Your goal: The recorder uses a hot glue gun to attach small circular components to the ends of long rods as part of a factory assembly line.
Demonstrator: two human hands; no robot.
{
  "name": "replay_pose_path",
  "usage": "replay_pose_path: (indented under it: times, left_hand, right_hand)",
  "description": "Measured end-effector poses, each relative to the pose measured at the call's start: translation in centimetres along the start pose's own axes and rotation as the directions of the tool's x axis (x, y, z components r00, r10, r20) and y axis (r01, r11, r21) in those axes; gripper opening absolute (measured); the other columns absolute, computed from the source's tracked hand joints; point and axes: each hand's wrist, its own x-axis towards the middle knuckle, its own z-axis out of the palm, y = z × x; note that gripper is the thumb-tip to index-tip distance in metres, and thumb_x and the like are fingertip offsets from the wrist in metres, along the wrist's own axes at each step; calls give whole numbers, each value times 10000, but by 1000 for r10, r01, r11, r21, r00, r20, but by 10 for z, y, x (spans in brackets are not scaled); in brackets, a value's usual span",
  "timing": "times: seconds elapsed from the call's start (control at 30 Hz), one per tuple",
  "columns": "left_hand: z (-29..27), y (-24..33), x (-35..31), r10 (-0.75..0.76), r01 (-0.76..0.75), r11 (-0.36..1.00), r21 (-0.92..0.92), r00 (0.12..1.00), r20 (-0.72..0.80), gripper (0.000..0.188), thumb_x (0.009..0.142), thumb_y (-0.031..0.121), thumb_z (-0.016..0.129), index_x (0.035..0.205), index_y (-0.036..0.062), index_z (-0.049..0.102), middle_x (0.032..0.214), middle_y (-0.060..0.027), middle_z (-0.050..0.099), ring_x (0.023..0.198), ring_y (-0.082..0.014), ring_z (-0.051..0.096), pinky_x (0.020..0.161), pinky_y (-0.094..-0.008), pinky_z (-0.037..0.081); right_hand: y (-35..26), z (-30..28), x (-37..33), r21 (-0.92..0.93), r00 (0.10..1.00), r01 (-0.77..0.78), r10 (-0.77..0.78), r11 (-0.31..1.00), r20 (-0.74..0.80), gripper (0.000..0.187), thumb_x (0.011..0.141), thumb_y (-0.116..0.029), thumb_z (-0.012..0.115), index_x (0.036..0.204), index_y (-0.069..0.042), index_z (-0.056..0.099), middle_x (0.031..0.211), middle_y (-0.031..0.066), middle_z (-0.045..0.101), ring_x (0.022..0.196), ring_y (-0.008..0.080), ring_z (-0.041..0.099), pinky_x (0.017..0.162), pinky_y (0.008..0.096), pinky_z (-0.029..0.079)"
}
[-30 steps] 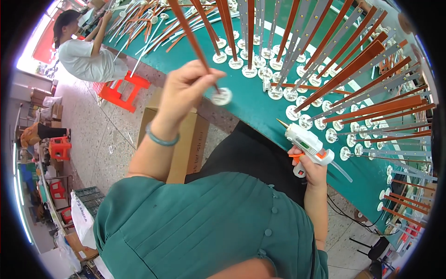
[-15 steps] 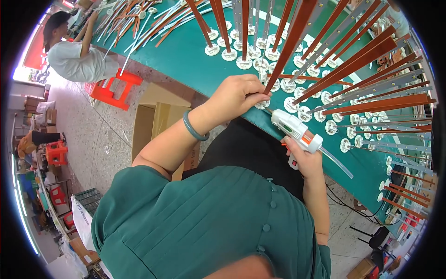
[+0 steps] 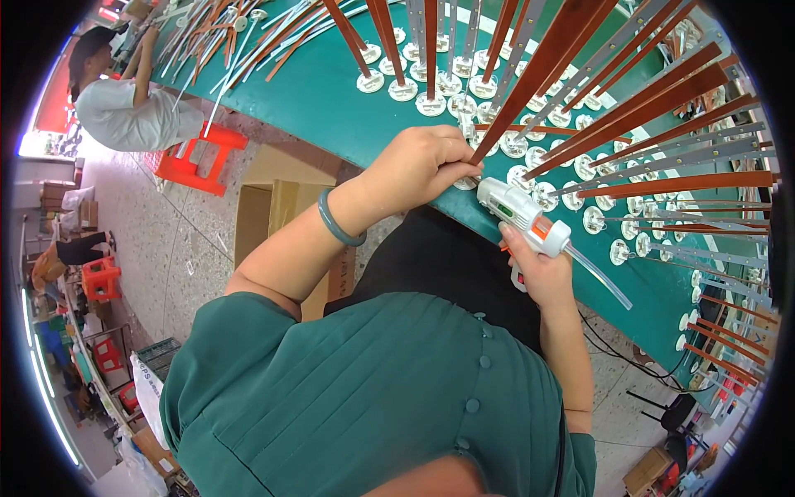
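Where the left hand [image 3: 418, 170] was out to the left a second ago, it is now in the middle, close to the glue gun [image 3: 513, 205]. The gun's nose has turned to point at those fingers. The left thumb and first fingers are pinched tight on the low end of a long brown strip [image 3: 530, 83]. Its round white base [image 3: 465, 183] peeks out under them, by the near edge of the table [image 3: 290, 108]. I cannot tell if the gun's tip touches it. The right hand [image 3: 542, 269] is curled around the gun's handle; I cannot tell if the trigger is squeezed.

The strip is flat, thin and straight. The gun is smooth white plastic with orange bits, and a cloudy, bendy glue stick [image 3: 604, 282] pokes out the back. The table top is green and flat. A smooth, gray-green bracelet [image 3: 338, 219] circles the left wrist.
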Motion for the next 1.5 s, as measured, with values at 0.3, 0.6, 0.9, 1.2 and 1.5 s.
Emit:
replay_pose_path:
  times: [0.3,0.6,0.9,1.2,1.5]
  left_hand:
    - [1,-1,1,11,-11,1000,-2,1000,-3,115,800,125,700,805,13,674,781,-107,621,715,-297,608,633,-371,495]
    - [-14,8,4,-52,52,999,2,990,129,84,840,41,623,901,0,661,930,-123,654,821,-291,625,723,-351,500]
    - [-10,16,-3,-54,57,998,-25,993,101,150,833,4,606,976,33,642,913,-116,649,815,-301,633,715,-357,508]
    - [-7,14,-5,45,-47,999,18,995,87,191,813,-26,629,987,52,638,891,-109,642,803,-299,639,692,-360,514]
    - [-8,10,-4,54,-51,998,-28,994,93,153,816,-31,603,951,38,624,857,-108,620,795,-301,626,680,-369,508]
  right_hand:
    - [-4,0,-2,-8,998,-45,44,999,-45,272,851,-161,719,1030,35,664,687,-10,611,566,29,504,494,210,392]
    - [11,-17,-11,101,997,-77,77,992,-1,257,867,-161,678,1065,2,648,797,59,685,598,73,573,539,216,456]
    - [11,-21,-11,107,998,-30,24,994,56,297,863,-155,684,1107,5,630,849,67,698,623,77,586,547,221,467]
    - [2,-12,-3,-24,997,-65,66,998,46,310,856,-224,704,1087,-25,647,814,29,685,621,63,574,551,213,457]
    - [-7,-6,-2,-50,989,-145,146,988,8,285,853,-243,712,1030,-25,668,757,17,658,599,58,560,536,210,439]
